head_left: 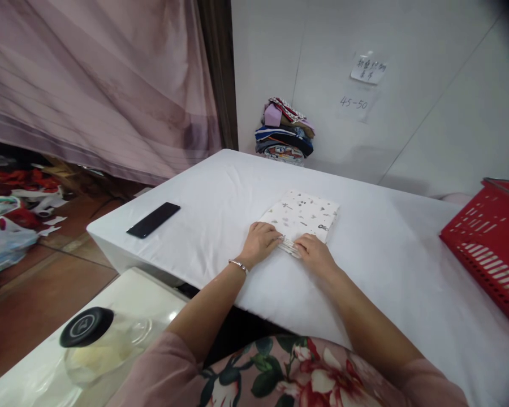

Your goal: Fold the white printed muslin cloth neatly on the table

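A white cloth with small dark prints (303,212) lies folded in several layers on the white-covered table (212,226). Its near edge shows the stacked folds. My left hand (261,242) grips the left corner of that edge, thumb and fingers pinched together. At the right corner, my right hand (316,252) pinches the layers in the same way. A bracelet (239,265) circles my left wrist. The undersides of the fingers are hidden.
A black phone (154,220) lies on the table's left. A red plastic basket (487,240) stands at the right edge. Folded cloths (284,133) are piled beyond the far edge. A lidded clear jar (97,350) sits on a lower surface at near left.
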`<action>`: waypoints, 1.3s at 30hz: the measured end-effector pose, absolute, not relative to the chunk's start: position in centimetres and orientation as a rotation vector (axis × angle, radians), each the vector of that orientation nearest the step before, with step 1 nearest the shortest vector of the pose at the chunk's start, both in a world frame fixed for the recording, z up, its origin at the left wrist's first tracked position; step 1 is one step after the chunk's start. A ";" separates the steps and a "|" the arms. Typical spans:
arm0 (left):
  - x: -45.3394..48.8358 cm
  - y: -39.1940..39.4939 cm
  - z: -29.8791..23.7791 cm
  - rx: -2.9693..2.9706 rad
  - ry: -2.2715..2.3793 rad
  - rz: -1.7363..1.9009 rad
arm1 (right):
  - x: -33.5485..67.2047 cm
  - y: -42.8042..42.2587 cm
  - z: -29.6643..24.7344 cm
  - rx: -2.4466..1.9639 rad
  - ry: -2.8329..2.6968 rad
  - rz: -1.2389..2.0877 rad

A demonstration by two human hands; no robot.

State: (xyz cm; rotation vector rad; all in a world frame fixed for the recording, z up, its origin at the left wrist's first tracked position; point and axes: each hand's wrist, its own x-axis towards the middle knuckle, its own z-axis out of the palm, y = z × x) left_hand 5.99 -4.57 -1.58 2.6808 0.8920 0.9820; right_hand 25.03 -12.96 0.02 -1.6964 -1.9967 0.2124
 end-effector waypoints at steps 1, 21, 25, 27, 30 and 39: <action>6.0 -4.6 -1.5 2.676 0.892 0.980 | 25.0 -13.0 -0.1 -1.697 -1.982 0.190; 6.0 -4.5 -1.7 2.680 0.897 0.965 | 24.8 -13.1 -0.3 -1.729 -2.015 0.100; 6.0 -4.5 -1.8 2.662 0.900 0.984 | 24.7 -13.2 -0.5 -1.713 -1.961 0.022; 6.0 -4.6 -1.8 2.655 0.903 0.992 | 24.7 -13.2 -0.7 -1.709 -1.959 0.009; 6.0 -4.6 -1.8 2.662 0.911 0.988 | 24.8 -13.1 -0.9 -1.707 -1.960 0.001; 6.1 -4.8 -1.5 2.716 0.921 1.050 | 24.8 -13.1 -1.0 -1.697 -1.947 0.015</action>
